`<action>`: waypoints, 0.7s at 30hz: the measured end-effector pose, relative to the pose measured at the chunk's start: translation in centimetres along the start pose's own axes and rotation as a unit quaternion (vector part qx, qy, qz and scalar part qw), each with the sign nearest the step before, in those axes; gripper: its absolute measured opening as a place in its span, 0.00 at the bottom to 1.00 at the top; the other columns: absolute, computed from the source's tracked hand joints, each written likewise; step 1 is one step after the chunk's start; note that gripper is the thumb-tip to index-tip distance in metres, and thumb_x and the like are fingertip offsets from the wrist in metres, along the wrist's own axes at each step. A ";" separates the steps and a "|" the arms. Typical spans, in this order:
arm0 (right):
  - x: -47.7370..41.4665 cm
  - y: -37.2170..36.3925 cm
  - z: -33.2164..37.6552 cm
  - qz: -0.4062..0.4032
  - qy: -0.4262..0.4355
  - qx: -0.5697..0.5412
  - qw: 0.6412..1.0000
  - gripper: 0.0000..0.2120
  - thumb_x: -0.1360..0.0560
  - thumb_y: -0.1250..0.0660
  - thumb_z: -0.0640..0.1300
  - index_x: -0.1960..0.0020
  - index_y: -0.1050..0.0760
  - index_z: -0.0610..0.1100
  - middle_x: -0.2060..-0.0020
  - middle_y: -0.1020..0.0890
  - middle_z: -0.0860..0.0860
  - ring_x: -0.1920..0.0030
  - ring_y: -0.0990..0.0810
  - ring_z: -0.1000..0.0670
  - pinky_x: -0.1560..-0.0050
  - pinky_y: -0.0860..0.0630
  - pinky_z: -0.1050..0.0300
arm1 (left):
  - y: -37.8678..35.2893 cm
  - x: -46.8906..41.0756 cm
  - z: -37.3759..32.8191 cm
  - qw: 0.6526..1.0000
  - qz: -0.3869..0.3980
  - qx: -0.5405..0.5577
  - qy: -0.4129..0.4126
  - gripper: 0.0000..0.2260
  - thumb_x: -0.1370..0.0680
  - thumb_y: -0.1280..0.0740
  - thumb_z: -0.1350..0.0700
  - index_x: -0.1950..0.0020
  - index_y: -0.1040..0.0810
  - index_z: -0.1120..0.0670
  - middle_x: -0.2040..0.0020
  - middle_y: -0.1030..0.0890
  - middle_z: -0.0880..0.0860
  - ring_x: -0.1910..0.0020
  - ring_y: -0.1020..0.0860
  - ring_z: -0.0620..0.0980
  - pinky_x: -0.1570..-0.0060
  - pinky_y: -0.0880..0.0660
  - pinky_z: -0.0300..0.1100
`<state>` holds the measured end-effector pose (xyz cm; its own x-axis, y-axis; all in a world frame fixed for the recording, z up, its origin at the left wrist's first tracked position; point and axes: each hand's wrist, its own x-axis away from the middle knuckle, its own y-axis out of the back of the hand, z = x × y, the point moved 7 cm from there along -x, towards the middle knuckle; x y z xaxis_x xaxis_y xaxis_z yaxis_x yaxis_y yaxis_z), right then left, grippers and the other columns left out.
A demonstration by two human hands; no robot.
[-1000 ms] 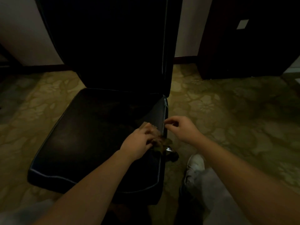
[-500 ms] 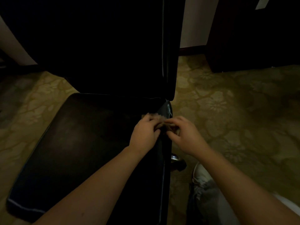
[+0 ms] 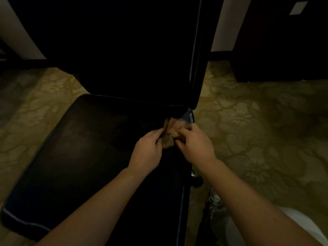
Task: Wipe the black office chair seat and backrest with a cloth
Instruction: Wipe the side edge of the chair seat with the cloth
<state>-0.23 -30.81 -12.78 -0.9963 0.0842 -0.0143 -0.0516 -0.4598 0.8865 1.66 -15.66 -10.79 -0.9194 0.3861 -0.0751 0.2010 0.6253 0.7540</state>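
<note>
Dim room. Black seat [image 3: 85, 157]: smooth, faintly glossy, a flat padded slab with rounded corners and pale piping along the edges. Backrest [image 3: 133, 50] upright behind it, same black skin, a thin seam line down the right edge.

Small tan cloth [image 3: 170, 134], crumpled into soft folds, over the seat's rear right corner, just below the backrest's lower edge. Held from both sides. Left hand [image 3: 147, 155] on the cloth's left, fingers curled and pinching the bunched fabric. Right hand [image 3: 196, 148] on its right, fingers bent inward, pinching the folds too. Knuckles up, hands nearly touching. Cannot tell whether the cloth rests on the seat or hangs just above it.

Bare forearms across the seat's right side. Olive carpet [image 3: 257, 132] all around, with a floral pattern. White laced shoe [image 3: 215, 201] beside the seat's right edge. Dark cabinet [image 3: 284, 41] at far right.
</note>
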 end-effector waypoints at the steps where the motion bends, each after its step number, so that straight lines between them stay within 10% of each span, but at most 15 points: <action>1: -0.1 0.0 0.1 0.000 0.002 -0.006 1.000 0.16 0.23 0.35 0.50 0.36 0.25 0.52 0.46 0.26 0.48 0.48 0.23 0.44 0.56 0.27 0.55 | -0.3 0.4 0.1 1.000 0.011 -0.009 -0.007 0.17 0.17 0.40 0.61 0.29 0.26 0.54 0.35 0.22 0.50 0.37 0.26 0.44 0.40 0.38 0.25; 8: -1.4 4.8 -4.0 -0.147 -0.052 -0.089 0.984 0.16 0.24 0.34 0.41 0.37 0.24 0.49 0.53 0.20 0.48 0.53 0.22 0.48 0.57 0.31 0.58 | -1.8 1.0 1.1 0.995 0.007 -0.099 -0.034 0.17 0.18 0.37 0.58 0.29 0.25 0.56 0.31 0.25 0.52 0.33 0.27 0.50 0.33 0.37 0.36; 21: -2.6 1.0 -5.1 -0.035 -0.083 -0.099 0.991 0.17 0.23 0.36 0.37 0.35 0.23 0.46 0.40 0.20 0.47 0.40 0.22 0.46 0.37 0.26 0.53 | -2.6 -0.2 1.4 0.981 -0.029 -0.190 -0.042 0.18 0.21 0.41 0.47 0.35 0.22 0.50 0.41 0.22 0.52 0.46 0.25 0.53 0.48 0.27 0.49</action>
<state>2.01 -36.04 -14.21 -0.9658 0.2588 0.0178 -0.1493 -0.6107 0.7776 1.84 -16.40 -13.64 -0.8910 0.4221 -0.1670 -0.0059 0.3571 0.9340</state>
